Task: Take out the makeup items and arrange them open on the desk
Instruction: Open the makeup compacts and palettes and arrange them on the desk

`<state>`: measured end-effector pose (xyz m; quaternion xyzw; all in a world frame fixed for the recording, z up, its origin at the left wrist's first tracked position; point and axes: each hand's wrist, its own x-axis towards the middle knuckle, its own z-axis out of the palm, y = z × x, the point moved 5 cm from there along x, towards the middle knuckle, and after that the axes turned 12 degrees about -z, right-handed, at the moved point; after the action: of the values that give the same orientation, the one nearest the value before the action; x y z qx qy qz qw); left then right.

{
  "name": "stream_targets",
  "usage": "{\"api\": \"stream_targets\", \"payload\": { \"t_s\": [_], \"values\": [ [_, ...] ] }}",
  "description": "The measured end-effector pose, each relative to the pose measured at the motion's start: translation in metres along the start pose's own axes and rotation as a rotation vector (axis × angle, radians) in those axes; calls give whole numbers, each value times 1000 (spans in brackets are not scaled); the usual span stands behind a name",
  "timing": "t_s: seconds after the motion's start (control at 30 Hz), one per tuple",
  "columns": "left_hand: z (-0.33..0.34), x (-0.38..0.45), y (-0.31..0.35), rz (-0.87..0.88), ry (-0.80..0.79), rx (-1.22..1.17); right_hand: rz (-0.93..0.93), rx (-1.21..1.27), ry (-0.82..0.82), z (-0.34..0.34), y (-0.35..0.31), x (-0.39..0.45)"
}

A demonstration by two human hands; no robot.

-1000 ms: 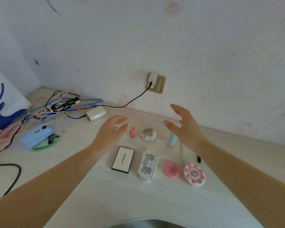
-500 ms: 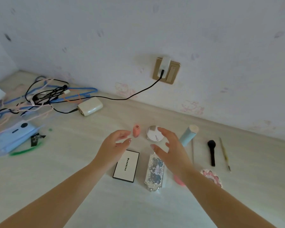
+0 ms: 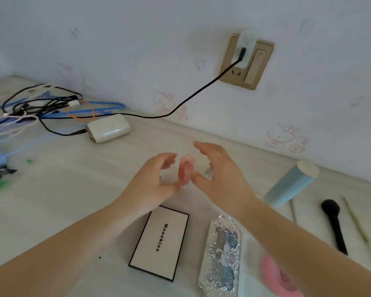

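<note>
A small pink clear-cased makeup item [image 3: 185, 170] stands upright on the desk [image 3: 73, 200] between my two hands. My left hand [image 3: 156, 179] and my right hand [image 3: 220, 174] cup it from either side with fingers apart, and both thumbs touch its lower part. A clear round compact [image 3: 209, 174] is mostly hidden behind my right hand. Nearer me lie a shut white Mooekiss palette [image 3: 159, 241], a shut silver embossed case [image 3: 221, 254] and a pink round compact [image 3: 281, 279].
To the right lie a light blue tube [image 3: 291, 183], a black brush [image 3: 334, 224] and a thin stick tool [image 3: 358, 224]. A white power bank [image 3: 108, 130] and tangled cables [image 3: 41, 103] fill the back left. A black cord runs up to the wall socket [image 3: 247, 61].
Both hands came down and together, closing in around the pink item. The view moved nearer the desk, and the pink flower compact dropped out of sight.
</note>
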<state>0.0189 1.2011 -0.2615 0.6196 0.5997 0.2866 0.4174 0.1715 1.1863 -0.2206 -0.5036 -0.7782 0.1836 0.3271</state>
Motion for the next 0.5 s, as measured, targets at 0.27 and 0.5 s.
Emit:
{"api": "stream_targets", "payload": {
  "t_s": [0.27,0.5],
  "values": [
    [15,19,-2,84,79,202,-45,-179,-40,19,5,18],
    [0,-14,3,180,227,176,35,-131,90,4,-20,-3]
  ]
}}
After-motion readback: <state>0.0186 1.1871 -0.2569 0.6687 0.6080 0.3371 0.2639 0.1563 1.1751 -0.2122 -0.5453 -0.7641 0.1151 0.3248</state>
